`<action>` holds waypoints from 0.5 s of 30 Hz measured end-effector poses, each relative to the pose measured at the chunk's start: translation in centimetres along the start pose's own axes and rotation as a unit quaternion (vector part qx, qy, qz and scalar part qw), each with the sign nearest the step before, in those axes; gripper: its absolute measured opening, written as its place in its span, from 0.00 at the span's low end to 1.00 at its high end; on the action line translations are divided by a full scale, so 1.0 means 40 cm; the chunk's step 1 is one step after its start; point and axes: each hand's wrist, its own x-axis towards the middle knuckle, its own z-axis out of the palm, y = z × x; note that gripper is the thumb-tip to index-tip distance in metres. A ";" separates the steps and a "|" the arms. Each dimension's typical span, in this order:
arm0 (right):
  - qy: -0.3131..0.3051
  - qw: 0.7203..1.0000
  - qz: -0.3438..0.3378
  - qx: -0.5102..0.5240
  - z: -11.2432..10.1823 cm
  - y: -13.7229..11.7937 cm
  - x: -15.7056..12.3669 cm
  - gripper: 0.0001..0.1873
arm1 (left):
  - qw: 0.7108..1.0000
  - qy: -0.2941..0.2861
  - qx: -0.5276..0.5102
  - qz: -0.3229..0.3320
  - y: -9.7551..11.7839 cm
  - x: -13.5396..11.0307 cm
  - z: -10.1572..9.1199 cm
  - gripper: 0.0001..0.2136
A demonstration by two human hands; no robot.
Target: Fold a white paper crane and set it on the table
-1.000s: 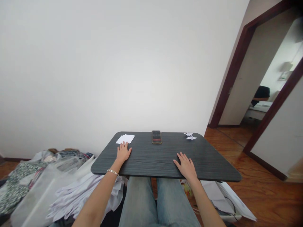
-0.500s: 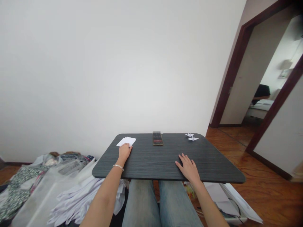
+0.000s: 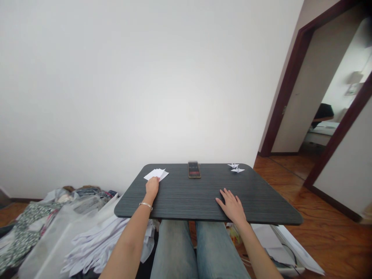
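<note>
Fingers of the left hand (image 3: 152, 188) curl in at the near edge of the white papers (image 3: 152, 173); the tips are hidden, so I cannot tell if they pinch a sheet. Fingers of the right hand (image 3: 233, 207) lie flat on the dark table (image 3: 186, 197), a little apart, with the thumb out to the side.

Biggest of all is the white wall (image 3: 174, 77) behind the table. On the right is a dark red door frame (image 3: 286, 93). Low on the left is a heap of cloth (image 3: 95, 240). Two legs in blue jeans (image 3: 174, 248) go under the table.

The papers sit at the far left of the table, fanned out. The pile looks longer from side to side, with one corner pointing right. The left hand covers part of the near edge.

A phone (image 3: 194, 170) is near the far edge, between the papers and two small paper birds (image 3: 237, 170). The birds' wings point left and right. Smallest is a thin bracelet (image 3: 146, 206) on the left wrist.
</note>
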 end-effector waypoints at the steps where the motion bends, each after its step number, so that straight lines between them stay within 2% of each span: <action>1: -0.001 1.000 0.000 0.000 -0.001 0.000 0.000 0.30 | 1.000 -0.003 -0.001 -0.005 -0.001 0.002 0.003 0.13; 6: -0.002 1.000 -0.005 -0.001 -0.007 -0.003 -0.002 0.30 | 1.000 0.004 -0.014 -0.020 -0.003 0.007 0.010 0.14; 10: 0.001 1.000 -0.005 0.001 -0.008 -0.003 -0.003 0.30 | 0.998 0.044 -0.036 -0.020 -0.004 0.002 -0.001 0.14; 15: 0.002 1.000 -0.008 0.003 -0.006 0.000 -0.005 0.30 | 0.992 0.099 -0.070 0.028 0.007 -0.020 -0.017 0.17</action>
